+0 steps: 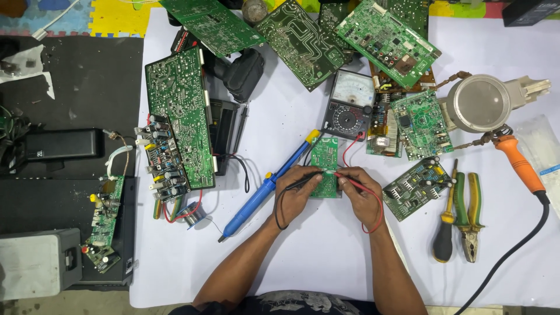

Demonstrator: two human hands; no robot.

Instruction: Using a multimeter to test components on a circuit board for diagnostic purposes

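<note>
A small green circuit board (325, 157) lies on the white sheet in front of me. My left hand (295, 195) grips a black meter probe (308, 178) with its tip on the board's lower part. My right hand (363, 195) grips a red probe (350, 180), its tip also touching the board. Red and black leads run up to an analog multimeter (350, 105) just behind the board. A blue desoldering pump (265, 186) lies diagonally beside my left hand.
Several green circuit boards (175, 111) lie around the white sheet (303, 262). An orange-handled soldering iron (519, 163), pliers (469, 216) and a screwdriver (446, 227) sit at right. A round magnifier (481, 102) is behind them. Black boxes (58, 143) occupy the left.
</note>
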